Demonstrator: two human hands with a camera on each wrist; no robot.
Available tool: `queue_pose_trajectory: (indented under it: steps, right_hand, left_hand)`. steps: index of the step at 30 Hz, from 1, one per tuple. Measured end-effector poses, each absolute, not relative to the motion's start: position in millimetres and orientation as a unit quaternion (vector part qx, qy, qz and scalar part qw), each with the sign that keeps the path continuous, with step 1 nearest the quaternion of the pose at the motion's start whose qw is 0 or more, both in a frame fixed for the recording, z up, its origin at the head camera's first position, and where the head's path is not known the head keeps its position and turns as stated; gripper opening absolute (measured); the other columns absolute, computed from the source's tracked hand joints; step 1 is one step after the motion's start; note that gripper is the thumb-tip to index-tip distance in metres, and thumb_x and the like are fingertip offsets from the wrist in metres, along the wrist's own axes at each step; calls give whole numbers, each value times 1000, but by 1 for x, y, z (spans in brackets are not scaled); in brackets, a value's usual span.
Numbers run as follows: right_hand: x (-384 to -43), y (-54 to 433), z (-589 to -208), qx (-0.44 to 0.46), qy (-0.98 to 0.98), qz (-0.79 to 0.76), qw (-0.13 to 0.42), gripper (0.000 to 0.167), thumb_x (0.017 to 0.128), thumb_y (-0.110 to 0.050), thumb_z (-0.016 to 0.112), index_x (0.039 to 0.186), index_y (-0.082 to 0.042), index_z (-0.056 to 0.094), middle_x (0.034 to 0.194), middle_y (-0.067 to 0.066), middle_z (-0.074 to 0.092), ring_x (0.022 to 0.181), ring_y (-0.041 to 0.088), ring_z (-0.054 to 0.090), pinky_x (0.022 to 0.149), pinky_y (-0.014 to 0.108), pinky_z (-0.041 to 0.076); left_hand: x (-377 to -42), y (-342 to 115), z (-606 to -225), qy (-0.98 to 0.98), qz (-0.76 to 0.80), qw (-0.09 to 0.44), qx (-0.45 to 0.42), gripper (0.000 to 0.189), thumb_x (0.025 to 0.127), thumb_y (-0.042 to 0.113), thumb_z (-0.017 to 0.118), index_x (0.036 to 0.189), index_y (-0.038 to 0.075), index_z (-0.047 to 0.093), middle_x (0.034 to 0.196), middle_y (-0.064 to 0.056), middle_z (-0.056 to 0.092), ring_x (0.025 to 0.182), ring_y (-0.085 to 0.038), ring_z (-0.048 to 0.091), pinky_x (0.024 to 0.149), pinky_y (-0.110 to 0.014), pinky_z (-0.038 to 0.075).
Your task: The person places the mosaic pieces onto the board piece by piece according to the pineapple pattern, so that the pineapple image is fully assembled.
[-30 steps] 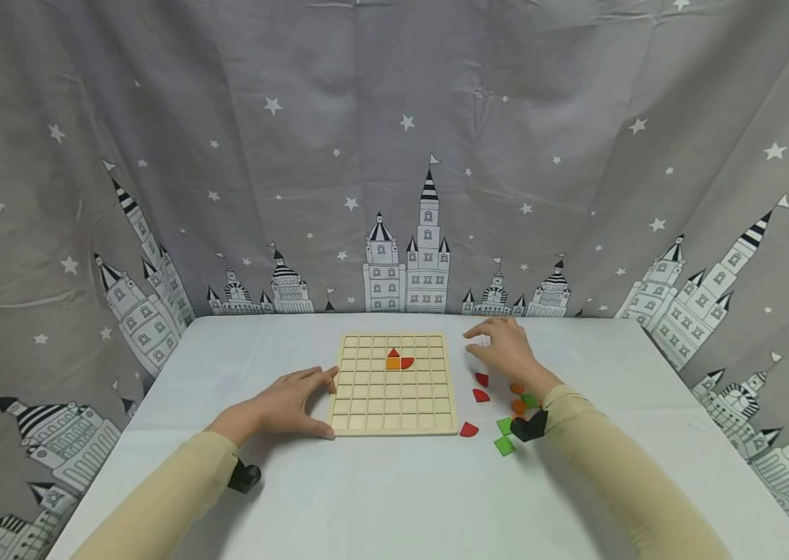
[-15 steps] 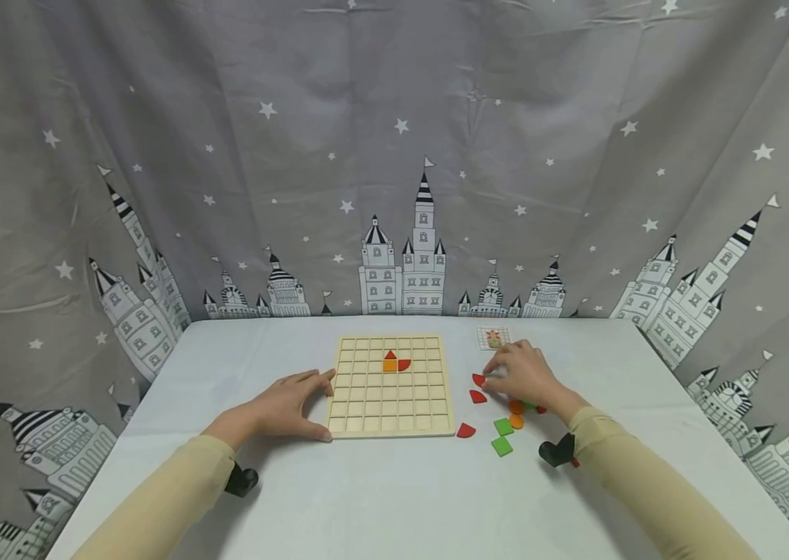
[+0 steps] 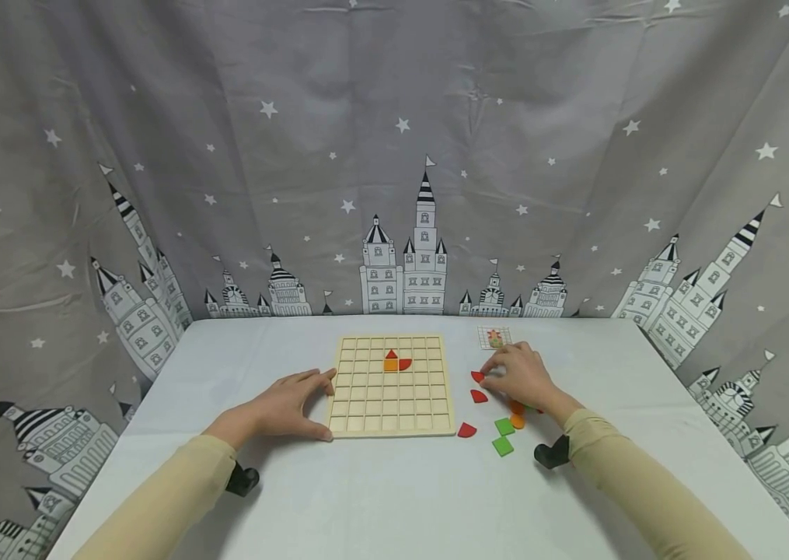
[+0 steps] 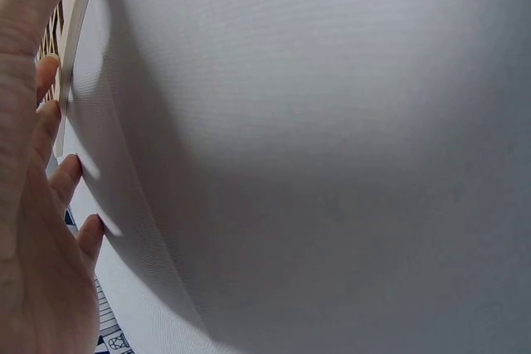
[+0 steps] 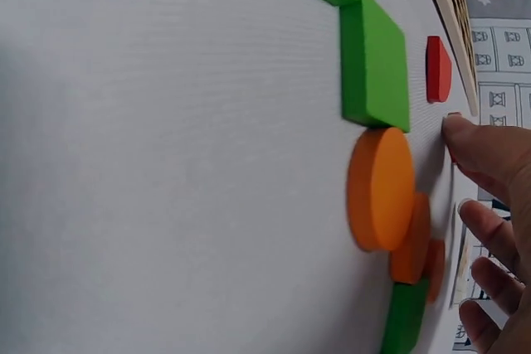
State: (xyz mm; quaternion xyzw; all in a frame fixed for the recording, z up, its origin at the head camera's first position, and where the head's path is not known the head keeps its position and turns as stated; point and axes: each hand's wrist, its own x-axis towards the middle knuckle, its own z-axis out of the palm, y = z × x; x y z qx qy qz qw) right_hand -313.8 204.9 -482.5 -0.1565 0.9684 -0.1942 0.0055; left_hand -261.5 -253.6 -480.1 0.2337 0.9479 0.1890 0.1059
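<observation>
A narrow lane of bench [image 3: 394, 490] between the grid board [image 3: 390, 410] and the right hand [image 3: 523, 378] is broken by red quarter-circles [image 3: 479, 397]; green squares [image 3: 503, 446] and orange discs [image 3: 518, 421] crowd that hand's near side. The left hand [image 3: 285, 406] blocks the board's left edge. Wide, passable bench fronts the board's near edge.

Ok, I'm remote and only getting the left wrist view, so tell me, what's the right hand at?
Observer: The right hand is at a red quarter-circle piece, to the right of the board; whether it pinches it, I can't tell.
Operator: And what's on the board? I just see a sliver of it.
Observer: Three pieces: an orange square, a red triangle just beyond it, and another red quarter-circle on its right.
Operator: Anything farther back?
Observer: A picture card, lying beyond the right hand.
</observation>
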Motion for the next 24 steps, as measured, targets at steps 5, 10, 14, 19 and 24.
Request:
queue_pose_trajectory:
  steps: [5,10,14,19,24]
  right_hand:
    - [-314,208,-486,-143,962,-231,19,23,87,-36,81,107,-23,80,127,9,66,124,39,44,106,59,35]
    - [-314,212,-487,-128,958,-256,31,26,87,-36,81,110,-24,79,132,11,64,125,40,42,106,61,32]
    - [-315,212,-491,-124,957,-262,34,27,87,-37,81,111,-24,79,135,13,63,129,43,40,108,63,29]
    - [-315,212,-494,-118,957,-262,31,29,88,-40,80,111,-23,78,139,16,60,132,44,38,110,65,27]
    - [-314,211,-495,-114,959,-259,26,28,88,-40,79,109,-23,78,138,15,61,130,42,39,109,64,28]
  left_hand:
    - [-262,-254,-481,947,191,106,235,71,69,73,80,117,28,54,165,-1,33,149,-41,30,118,-64,24]
    - [-262,-255,-481,947,191,106,234,72,69,74,80,117,28,54,166,-1,33,149,-42,30,118,-64,24]
    - [-262,-255,-481,947,191,108,234,72,69,74,80,117,28,54,166,-2,32,149,-42,29,118,-65,23]
    - [-262,-255,-479,946,193,110,235,72,70,72,81,118,27,54,166,-3,32,149,-43,29,118,-65,23]
    - [-261,-254,-478,946,193,111,236,71,70,71,81,118,26,54,166,-3,32,149,-43,29,118,-65,23]
